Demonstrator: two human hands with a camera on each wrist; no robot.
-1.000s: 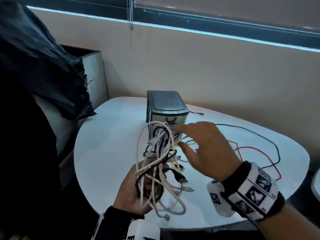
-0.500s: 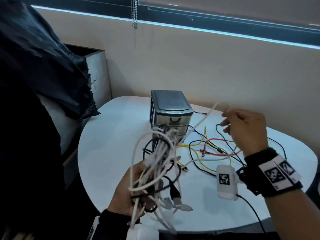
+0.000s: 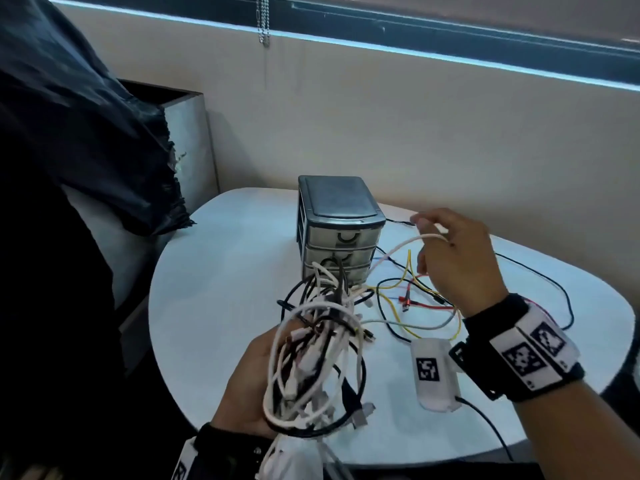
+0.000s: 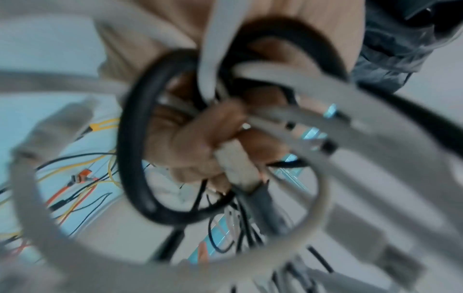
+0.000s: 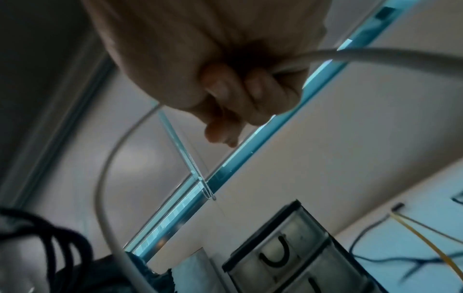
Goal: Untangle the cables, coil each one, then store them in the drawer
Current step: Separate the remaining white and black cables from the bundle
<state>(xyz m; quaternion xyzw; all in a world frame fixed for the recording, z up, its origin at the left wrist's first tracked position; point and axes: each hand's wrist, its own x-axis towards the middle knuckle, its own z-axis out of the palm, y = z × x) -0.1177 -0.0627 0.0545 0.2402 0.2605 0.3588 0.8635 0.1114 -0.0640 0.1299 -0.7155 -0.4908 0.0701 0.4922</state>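
Note:
My left hand point(image 3: 249, 382) grips a tangled bundle of white and black cables point(image 3: 311, 355) above the table's near edge; the left wrist view shows its fingers point(image 4: 200, 146) curled round the strands. My right hand point(image 3: 457, 258) is raised to the right of the small grey drawer unit point(image 3: 339, 233) and pinches one white cable point(image 3: 398, 249) that runs from the bundle up over its fingers. In the right wrist view the white cable point(image 5: 375, 54) passes through the curled fingers point(image 5: 240, 89). All three drawers point(image 3: 341, 240) look closed.
Loose yellow, red, black and grey wires point(image 3: 415, 306) lie on the white round table point(image 3: 214, 292) right of the drawer unit. A dark plastic bag point(image 3: 86, 133) and a grey bin point(image 3: 187, 147) stand at the left. A wall runs behind the table.
My right hand left the bundle, moved right and up with one white cable drawn out, and has now come back slightly toward the drawer unit. The left hand keeps hold of the bundle.

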